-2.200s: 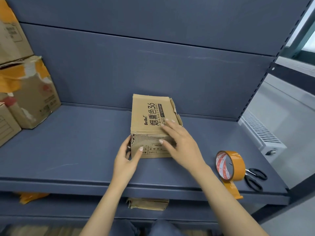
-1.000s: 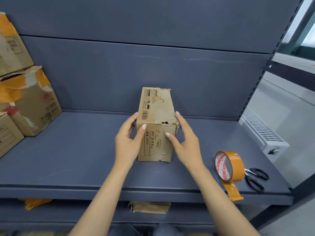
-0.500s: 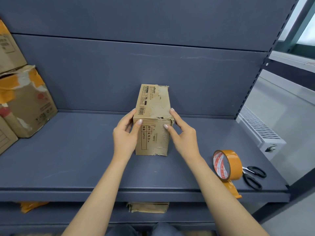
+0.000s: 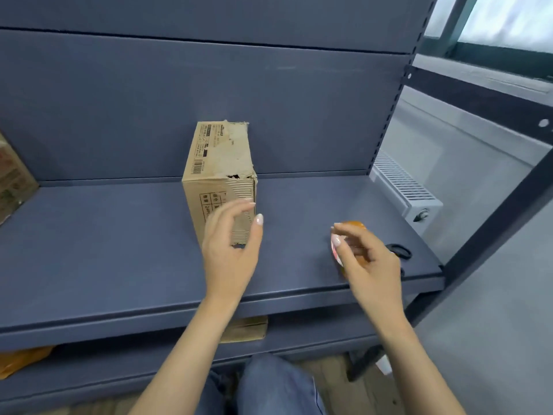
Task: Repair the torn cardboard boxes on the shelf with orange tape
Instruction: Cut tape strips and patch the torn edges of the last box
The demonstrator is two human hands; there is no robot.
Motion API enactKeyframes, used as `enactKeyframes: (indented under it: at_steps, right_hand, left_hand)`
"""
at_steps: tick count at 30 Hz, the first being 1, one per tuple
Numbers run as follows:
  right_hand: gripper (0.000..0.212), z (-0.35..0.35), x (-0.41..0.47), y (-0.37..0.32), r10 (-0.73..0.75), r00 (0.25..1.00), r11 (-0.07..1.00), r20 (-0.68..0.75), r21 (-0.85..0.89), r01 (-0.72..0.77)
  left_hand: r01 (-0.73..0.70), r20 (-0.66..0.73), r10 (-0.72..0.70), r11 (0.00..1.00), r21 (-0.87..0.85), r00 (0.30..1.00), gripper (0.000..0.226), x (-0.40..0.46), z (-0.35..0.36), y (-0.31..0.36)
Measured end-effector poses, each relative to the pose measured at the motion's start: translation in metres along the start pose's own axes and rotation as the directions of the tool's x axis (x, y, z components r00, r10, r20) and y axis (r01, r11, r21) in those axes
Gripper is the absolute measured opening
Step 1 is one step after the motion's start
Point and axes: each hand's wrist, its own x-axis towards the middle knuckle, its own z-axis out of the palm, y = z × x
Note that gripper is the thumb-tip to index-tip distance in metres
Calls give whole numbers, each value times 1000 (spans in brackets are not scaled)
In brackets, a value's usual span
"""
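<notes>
A tall torn cardboard box (image 4: 221,157) stands on end in the middle of the blue-grey shelf (image 4: 119,250); its top front corner is ripped and its front face is scuffed. My left hand (image 4: 230,253) hangs just in front of the box's lower right part, fingers relaxed, holding nothing. To the right, my right hand (image 4: 368,265) is over the orange tape roll (image 4: 354,225) with fingers spread and loosely bent; the roll is mostly hidden behind it, and I cannot see a firm grip.
Black scissors (image 4: 399,251) lie behind the tape near the shelf's right end. Another taped box (image 4: 12,175) shows at the left edge. On the lower shelf lie a flat cardboard piece (image 4: 248,329) and orange tape scraps (image 4: 21,357). A radiator (image 4: 401,184) stands right of the upright.
Both hands have let go of the box, which stays upright. My right hand has moved right to the tape roll; my left hand has drawn back slightly. The view has swung right.
</notes>
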Motion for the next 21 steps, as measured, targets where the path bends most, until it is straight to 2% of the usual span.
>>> enactKeyframes:
  at_steps: [4,8,10,12,17,21]
  right_hand:
    - [15,-37,-20,23,209,968,973,-140,-67,-220]
    - [46,-60,-35,59,461,878,836,-129,-267,-479]
    - [52,-59,-37,71,562,821,766,-96,-313,-561]
    - [55,-55,-35,78,602,795,732,-82,-340,-590]
    - [60,-42,-26,80,623,772,705,-124,-339,-623]
    - [48,-38,-26,84,645,755,712,-118,-267,-650]
  left_hand:
    - [87,323,-79,996,-11,943,22,-21,35,11]
    - [169,555,-177,983,65,813,28,-39,72,15]
    - [249,607,-229,967,53,761,36,-45,89,18]
    - [346,626,-286,938,28,726,40,-49,105,24]
    - [570,663,-395,820,-58,636,14,-55,131,29]
    - [570,686,-398,821,-29,609,27,-58,137,18]
